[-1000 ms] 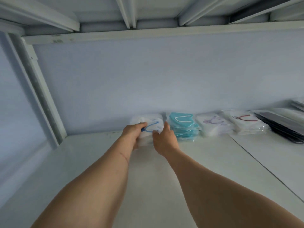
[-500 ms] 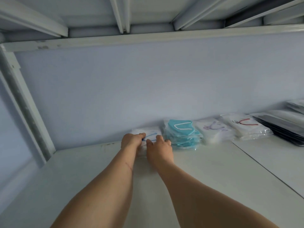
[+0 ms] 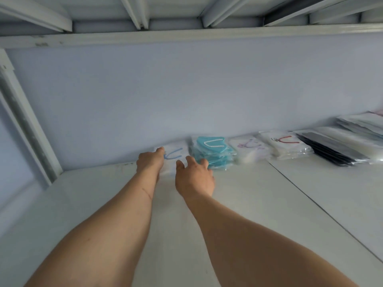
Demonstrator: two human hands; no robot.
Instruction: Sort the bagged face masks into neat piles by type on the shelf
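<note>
No brand, label or writing can be read on any of the bags — the plastic is glossy and the print too small and blurred.

The left hand (image 3: 149, 161) lies on the left edge of the white mask pile with blue ear loops (image 3: 175, 157), thumb along its top; whether that grip is closed on the bag or only resting on it cannot be told. The right hand (image 3: 194, 179) is just right of the left, its grip wide, fingers spread and loosely bent, holding nothing; its fingertips reach the near edge between the white pile and the teal mask pile (image 3: 213, 152) beside it.

Onward to the right of the right hand, in a row along the back wall (image 3: 186, 90), lie a white pile with purple loops (image 3: 249, 149), then a white pile with red loops (image 3: 286, 145), then a dark, flat stack of bags (image 3: 331, 149), and farthest off a stack of clear bags (image 3: 360, 125), partly cut off by the frame.

All rest on a plain white shelf (image 3: 176, 235) with a seam (image 3: 310, 201) running diagonally across it, right of the right forearm. The wall is pale blue-grey. Left of the left hand a white metal upright (image 3: 27, 121) rises — scuffed and dirty — and overhead run white metal beams (image 3: 186, 36) of the next shelf.
</note>
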